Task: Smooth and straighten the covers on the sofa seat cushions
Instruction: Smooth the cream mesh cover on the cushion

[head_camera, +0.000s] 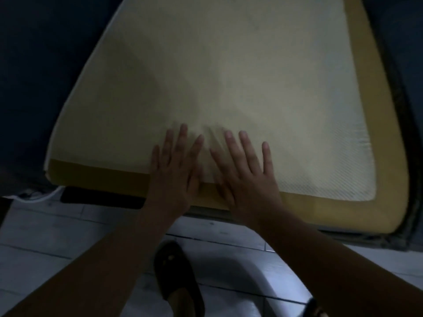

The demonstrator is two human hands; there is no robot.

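A large seat cushion (217,72) fills the upper view, its top covered in pale cream woven fabric, with a mustard-yellow band (386,170) along the front and right sides. My left hand (176,170) and my right hand (247,172) lie flat, palms down and fingers spread, side by side at the cushion's front edge. Small creases in the cover fan out just beyond the fingertips. Both hands are slightly blurred. Neither hand holds anything.
Dark sofa upholstery (29,76) surrounds the cushion at left and right. Below lies a white tiled floor (57,236). A dark sandal on a foot (176,277) stands on the tiles between my forearms. The scene is dim.
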